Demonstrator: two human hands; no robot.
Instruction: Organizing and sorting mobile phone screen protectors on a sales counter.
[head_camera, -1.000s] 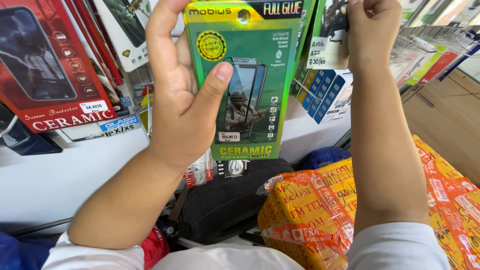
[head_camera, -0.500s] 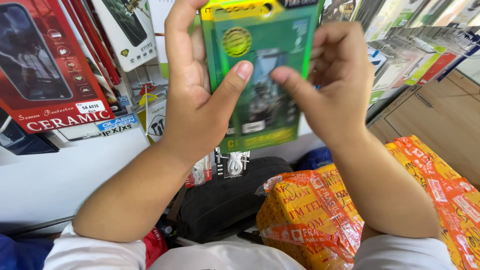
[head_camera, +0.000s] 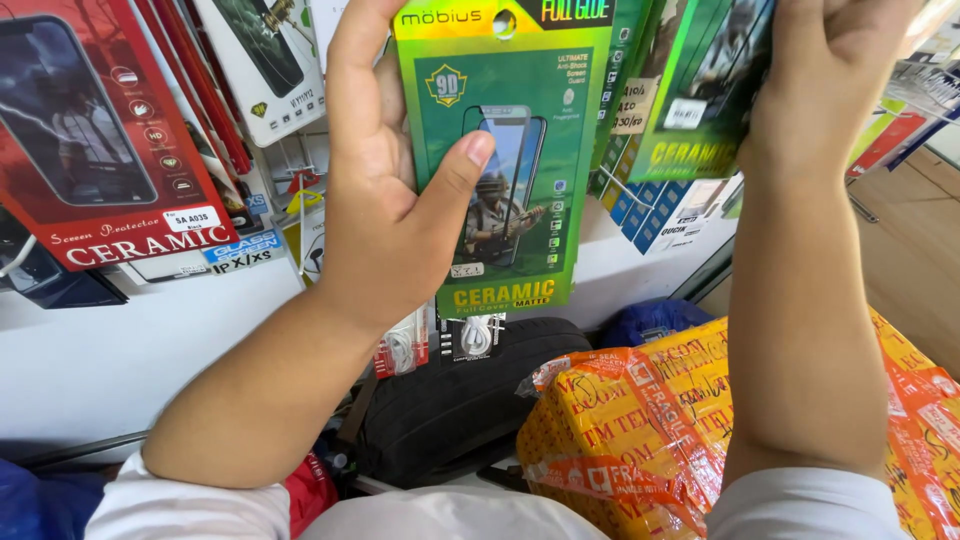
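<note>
Grip: left hand (head_camera: 385, 190) clasps green flat screen-guard pack (head_camera: 520, 160), thumb across its face; right hand (head_camera: 830, 80), at 2 o'clock, grasps further hanging packs (head_camera: 690, 100). Judged light, stiff, slick card; best pinched along the side edges.

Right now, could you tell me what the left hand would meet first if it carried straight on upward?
Probably nothing in view: the left hand, holding the green packet, already reaches the picture's top edge.

Right hand (head_camera: 830, 90) left green pack (head_camera: 505, 150), now gripping hanging packs (head_camera: 690, 100).
</note>
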